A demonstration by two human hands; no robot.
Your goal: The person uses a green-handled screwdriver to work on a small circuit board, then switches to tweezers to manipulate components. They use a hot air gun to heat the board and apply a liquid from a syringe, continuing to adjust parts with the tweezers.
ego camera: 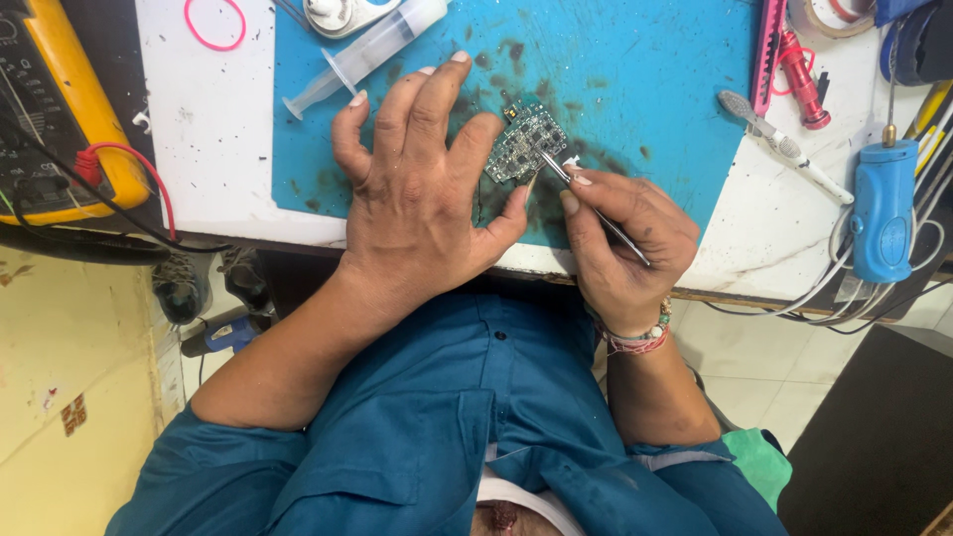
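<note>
Right hand (625, 243): clenched on tweezers (594, 206) in a pencil grip; the tips rest on the circuit board (524, 144). A beaded band sits at the wrist.

Left hand (422, 194): released, palm down, fingers spread on the mat (635, 79); the thumb lies just beside the board's lower edge. It grasps nothing.

Circuit board: small, green-grey, tilted like a diamond, lying flat on the mat between the two hands, near the worktop's front edge.

Mat: blue, stained with dark blotches around the board; it lies on the white worktop (208, 149).

Syringe (362, 55): clear, lying slantwise at the mat's upper left, beyond the left fingertips.

Rubber band (214, 24): pink loop, on the worktop left of the syringe.

Multimeter (55, 109): yellow, at the far left, with red and black leads trailing.

Toothbrush (784, 147): white, on the worktop right of the mat.

Knife (768, 40): pink utility type, at the mat's upper right edge.

Soldering tool (882, 208): blue handle, far right, with cables trailing below it.
</note>
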